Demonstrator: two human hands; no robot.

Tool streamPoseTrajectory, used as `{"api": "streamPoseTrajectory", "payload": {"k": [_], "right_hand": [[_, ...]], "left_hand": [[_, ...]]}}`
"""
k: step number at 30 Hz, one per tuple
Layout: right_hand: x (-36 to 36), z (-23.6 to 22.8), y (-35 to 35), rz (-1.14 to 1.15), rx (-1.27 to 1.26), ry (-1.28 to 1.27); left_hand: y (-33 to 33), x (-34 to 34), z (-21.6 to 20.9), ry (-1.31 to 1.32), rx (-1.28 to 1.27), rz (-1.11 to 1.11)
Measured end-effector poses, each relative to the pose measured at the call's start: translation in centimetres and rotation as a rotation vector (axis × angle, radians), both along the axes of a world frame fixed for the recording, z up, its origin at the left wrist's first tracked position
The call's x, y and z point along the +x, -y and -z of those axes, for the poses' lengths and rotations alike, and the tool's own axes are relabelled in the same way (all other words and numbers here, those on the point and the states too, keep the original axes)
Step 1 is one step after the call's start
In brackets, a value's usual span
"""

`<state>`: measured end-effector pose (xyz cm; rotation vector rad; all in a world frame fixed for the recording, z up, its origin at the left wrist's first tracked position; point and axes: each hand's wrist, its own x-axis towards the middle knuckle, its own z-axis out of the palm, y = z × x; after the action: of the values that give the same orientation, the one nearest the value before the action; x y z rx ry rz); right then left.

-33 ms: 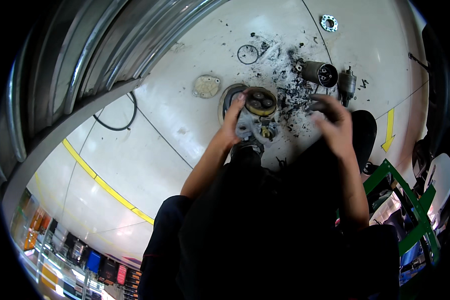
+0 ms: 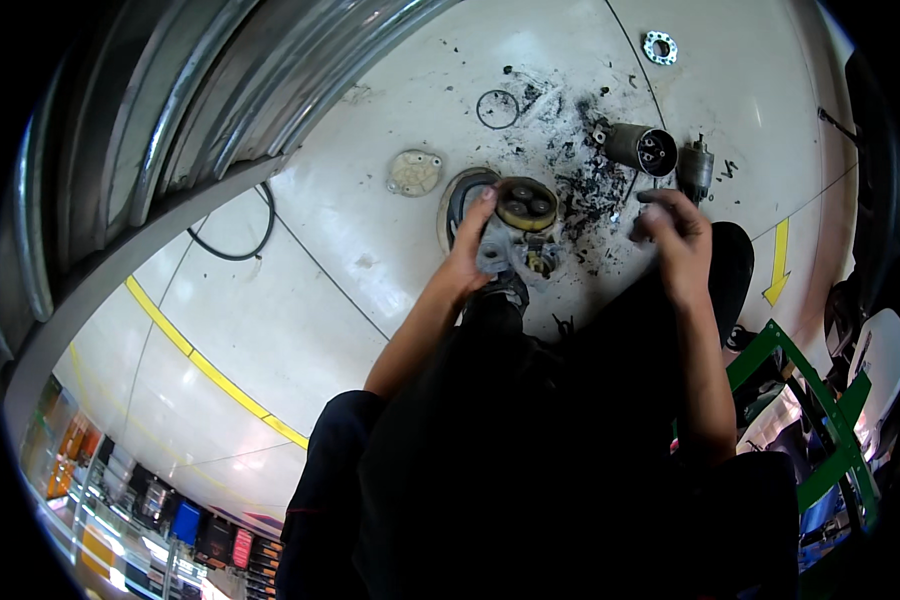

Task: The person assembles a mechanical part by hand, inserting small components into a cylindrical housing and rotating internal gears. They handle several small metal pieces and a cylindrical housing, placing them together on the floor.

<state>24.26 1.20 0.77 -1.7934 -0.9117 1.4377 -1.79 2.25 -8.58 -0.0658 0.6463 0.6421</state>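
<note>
My left hand (image 2: 472, 240) is closed around a metal gear housing (image 2: 500, 256). Its round end holds a ring with several planetary gears (image 2: 526, 205), dark with grease. Thumb and fingers press on the housing's left side, and part of the grip is hidden behind it. To the right, above my knee, my right hand (image 2: 678, 245) hangs in the air with fingers loosely bent and a gap between index finger and thumb. Its fingertips look dark and slightly blurred. Nearest to it are a cylindrical motor casing (image 2: 632, 148) and a smaller metal cylinder (image 2: 697, 168), both on the floor.
Black crumbs (image 2: 595, 195) and grey smears cover the floor between my hands. A thin ring (image 2: 497, 109), an oval cover plate (image 2: 415, 173) and a toothed metal disc (image 2: 660, 47) lie farther off. Metal shutter ribs (image 2: 170, 110) rise at left; a green frame (image 2: 820, 400) stands at right.
My right hand has shifted slightly right and its fingers have curled in more. The gear housing in my left hand has moved a little to the right.
</note>
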Motion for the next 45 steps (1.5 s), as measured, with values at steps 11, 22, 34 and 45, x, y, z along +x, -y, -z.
{"api": "streamPoseTrajectory", "payload": {"k": [11,22,34,45], "right_hand": [[0.9,7.8,-2.6,0.019,0.258,0.497],[4.0,8.6,-2.9,0.516,0.204,-0.007],[2.8,3.9,-2.8,0.443,0.199,-0.922],[0.4,4.1,-2.1,0.532,-0.004,-1.019]], "left_hand": [[-0.6,2.1,0.3,-0.003,-0.122,-0.048],[-0.3,2.4,0.1,-0.013,-0.11,-0.061],[0.0,3.2,2.0,-0.215,0.62,0.387],[-0.1,2.6,1.6,0.004,0.357,0.156]]}}
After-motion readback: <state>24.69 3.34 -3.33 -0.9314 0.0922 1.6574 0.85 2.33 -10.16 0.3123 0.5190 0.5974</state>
